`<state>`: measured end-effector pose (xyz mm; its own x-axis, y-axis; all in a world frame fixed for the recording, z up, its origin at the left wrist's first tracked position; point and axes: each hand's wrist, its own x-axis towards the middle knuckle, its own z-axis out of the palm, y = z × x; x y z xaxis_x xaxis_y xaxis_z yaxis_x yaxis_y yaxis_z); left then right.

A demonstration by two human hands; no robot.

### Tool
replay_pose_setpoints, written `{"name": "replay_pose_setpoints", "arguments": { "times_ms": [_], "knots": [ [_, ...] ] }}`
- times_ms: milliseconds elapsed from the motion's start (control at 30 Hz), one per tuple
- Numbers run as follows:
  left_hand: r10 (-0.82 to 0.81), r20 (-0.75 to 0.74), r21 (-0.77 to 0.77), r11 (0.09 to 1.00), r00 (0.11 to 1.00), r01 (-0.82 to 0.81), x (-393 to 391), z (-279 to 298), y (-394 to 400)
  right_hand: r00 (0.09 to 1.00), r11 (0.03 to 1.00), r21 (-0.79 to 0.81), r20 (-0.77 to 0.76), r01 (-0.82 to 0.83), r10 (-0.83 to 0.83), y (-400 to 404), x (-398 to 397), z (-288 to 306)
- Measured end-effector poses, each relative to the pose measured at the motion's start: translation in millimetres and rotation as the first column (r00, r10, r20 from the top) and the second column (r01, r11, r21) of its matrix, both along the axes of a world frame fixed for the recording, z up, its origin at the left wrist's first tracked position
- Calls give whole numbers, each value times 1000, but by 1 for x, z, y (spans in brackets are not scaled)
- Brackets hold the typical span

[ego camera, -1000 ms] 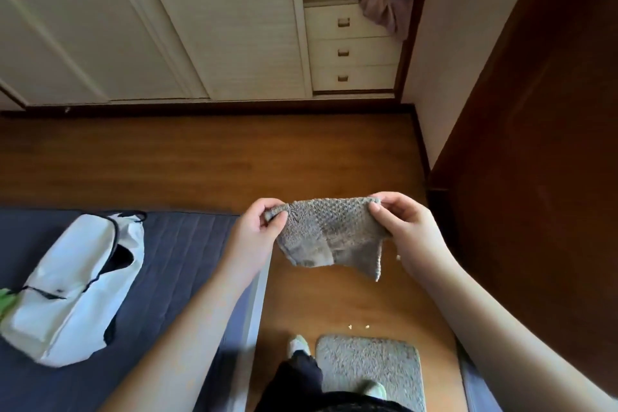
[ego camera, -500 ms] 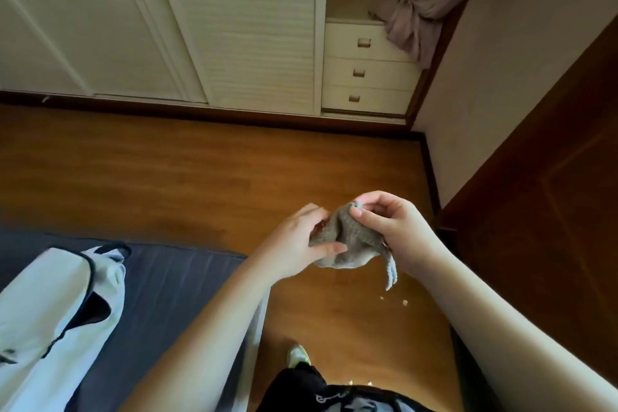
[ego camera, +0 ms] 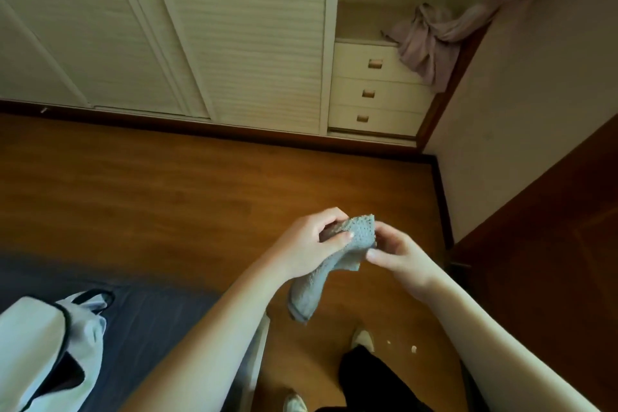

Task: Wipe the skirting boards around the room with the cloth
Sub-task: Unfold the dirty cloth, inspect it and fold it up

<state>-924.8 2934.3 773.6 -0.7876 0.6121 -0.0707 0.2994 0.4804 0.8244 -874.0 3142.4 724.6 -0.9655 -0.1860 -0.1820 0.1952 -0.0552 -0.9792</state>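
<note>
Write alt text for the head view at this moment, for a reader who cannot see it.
Seen from above, a standing person's left hand grips a bunched grey cloth while the right hand touches its edge, one end hanging down. Beyond them lie a wooden floor, a dark skirting board, cream wardrobe doors and three drawers; a white bag lies lower left.

The white bag [ego camera: 43, 354] is cut off by the left and bottom edges. Part of the cloth [ego camera: 337, 254] is hidden inside the left hand [ego camera: 306, 246]. 2 small crumbs [ego camera: 401, 345] cannot be identified.
</note>
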Motion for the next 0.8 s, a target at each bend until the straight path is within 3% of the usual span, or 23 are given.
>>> {"name": "replay_pose_setpoints", "arguments": {
  "times_ms": [100,200,400,600,800],
  "knots": [
    [31,111,57,998,993,-37,-34,4,9,986,969,195,100,-151,134,16,-36,-24],
    [164,190,66,982,968,-179,-67,3,16,987,939,323,142,-120,77,37,-76,-39],
    [427,137,-78,904,894,-420,-117,-11,14,997,955,288,-36,74,-66,78,-149,-26],
    [597,225,-21,793,770,-609,-142,-26,2,996,970,243,-93,29,-7,68,-214,-4],
    [657,287,22,723,697,-691,-178,-29,-42,992,969,235,-79,-75,96,8,-280,11]
  ]
}}
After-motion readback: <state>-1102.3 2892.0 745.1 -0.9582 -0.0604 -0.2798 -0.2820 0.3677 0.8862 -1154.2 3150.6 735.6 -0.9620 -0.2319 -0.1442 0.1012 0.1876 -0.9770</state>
